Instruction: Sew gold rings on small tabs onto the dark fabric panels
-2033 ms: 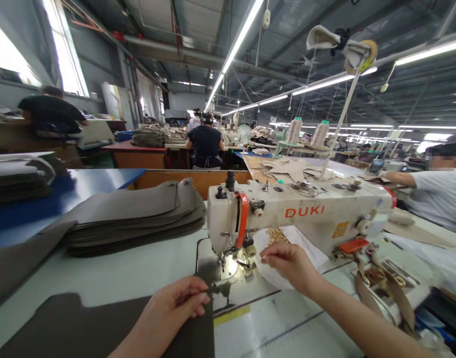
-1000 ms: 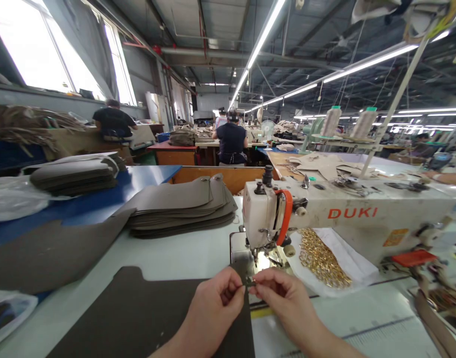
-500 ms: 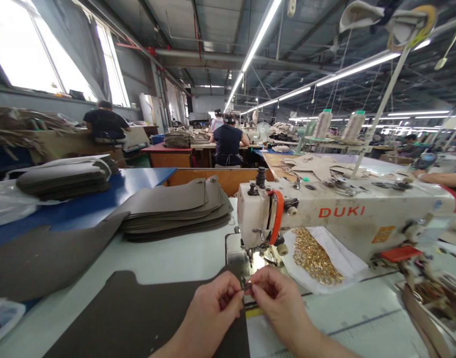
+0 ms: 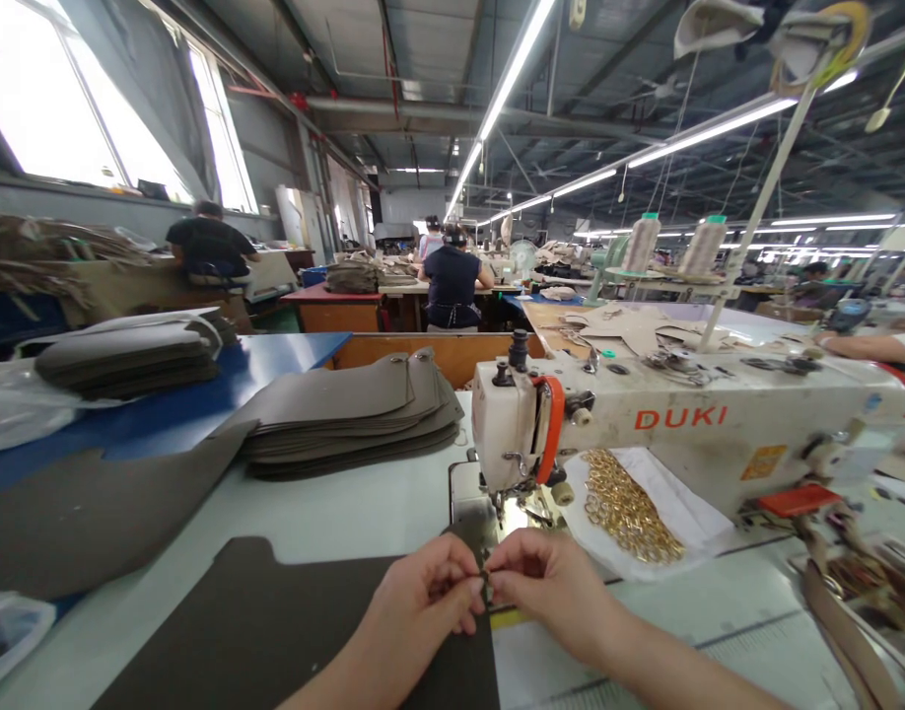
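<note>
My left hand (image 4: 427, 602) and my right hand (image 4: 556, 597) meet in front of the sewing machine (image 4: 508, 424), both closed in a pinch. Between their fingertips is a small dark strip (image 4: 485, 582), mostly covered by the fingers; a glint of metal shows on it. Under my left hand lies a dark grey-brown panel (image 4: 275, 621), flat on the table, its right edge below the fingertips. The lit needle area is just beyond my hands. Behind my right hand, a heap of gold-coloured metal rings (image 4: 630, 508) rests on a white sheet (image 4: 700, 523).
A stack of dark panels (image 4: 356, 419) stands left of the machine, another (image 4: 127, 355) on the blue table. Thread cones (image 4: 641, 245) stand behind the machine. Straps (image 4: 837, 611) lie at right. Co-workers (image 4: 452, 281) sit farther back; a forearm (image 4: 867, 345) shows at right.
My fingertips have drawn closer together around the small strip, and less of it shows. My right wrist has turned slightly. The panel and the heap of rings look unchanged.
</note>
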`<state>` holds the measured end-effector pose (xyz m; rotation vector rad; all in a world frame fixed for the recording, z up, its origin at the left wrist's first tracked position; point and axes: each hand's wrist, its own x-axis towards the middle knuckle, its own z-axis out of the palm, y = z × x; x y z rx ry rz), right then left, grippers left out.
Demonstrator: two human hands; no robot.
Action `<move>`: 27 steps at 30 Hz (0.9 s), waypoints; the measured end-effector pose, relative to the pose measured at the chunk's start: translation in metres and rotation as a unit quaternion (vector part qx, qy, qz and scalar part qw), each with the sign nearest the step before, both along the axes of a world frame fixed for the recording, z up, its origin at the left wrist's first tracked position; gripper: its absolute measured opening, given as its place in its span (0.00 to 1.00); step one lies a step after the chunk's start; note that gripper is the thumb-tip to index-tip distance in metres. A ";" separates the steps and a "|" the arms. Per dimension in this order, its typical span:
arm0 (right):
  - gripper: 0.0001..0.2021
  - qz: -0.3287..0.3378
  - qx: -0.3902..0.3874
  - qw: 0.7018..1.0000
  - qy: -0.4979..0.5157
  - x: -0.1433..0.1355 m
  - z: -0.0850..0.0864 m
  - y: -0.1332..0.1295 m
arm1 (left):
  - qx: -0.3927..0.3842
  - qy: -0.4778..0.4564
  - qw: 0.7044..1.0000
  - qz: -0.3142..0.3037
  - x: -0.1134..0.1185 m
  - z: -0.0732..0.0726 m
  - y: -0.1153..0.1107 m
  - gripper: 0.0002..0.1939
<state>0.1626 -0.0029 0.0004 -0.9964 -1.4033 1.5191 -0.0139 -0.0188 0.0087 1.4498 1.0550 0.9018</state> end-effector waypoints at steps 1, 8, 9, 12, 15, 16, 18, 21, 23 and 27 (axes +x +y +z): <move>0.12 0.014 -0.023 1.000 0.015 -0.001 0.001 0.002 | -0.024 -0.021 0.999 0.002 -0.001 0.000 0.002 0.11; 0.20 -0.002 -0.048 0.996 0.072 -0.007 -0.002 0.005 | -0.130 -0.093 0.987 0.005 -0.002 0.005 0.015 0.21; 0.20 -0.004 -0.045 0.996 0.072 -0.008 -0.004 0.004 | -0.124 -0.087 0.988 -0.001 -0.001 0.004 0.016 0.19; 0.19 -0.013 -0.044 0.996 0.078 -0.012 -0.012 0.002 | -0.126 -0.075 0.989 -0.007 0.001 0.002 0.017 0.14; 0.20 -0.018 -0.044 0.995 0.084 -0.014 -0.017 0.000 | -0.131 -0.066 0.989 -0.010 0.000 -0.002 0.016 0.10; 0.20 -0.016 -0.042 0.995 0.084 -0.015 -0.018 0.000 | -0.127 -0.066 0.990 -0.012 -0.001 -0.003 0.016 0.08; 0.19 -0.009 -0.040 0.996 0.083 -0.015 -0.017 -0.001 | -0.114 -0.065 0.991 -0.019 -0.002 -0.006 0.015 0.06; 0.17 0.012 -0.039 0.996 0.083 -0.013 -0.012 -0.002 | -0.106 -0.066 0.992 -0.029 -0.003 -0.006 0.014 0.05; 0.15 0.038 -0.034 0.995 0.082 -0.011 -0.007 -0.005 | -0.110 -0.062 0.991 -0.032 -0.003 -0.004 0.012 0.05; 0.09 0.041 0.043 0.998 -0.001 -0.010 0.001 -0.013 | -0.076 -0.007 0.997 -0.027 -0.003 -0.002 0.008 0.04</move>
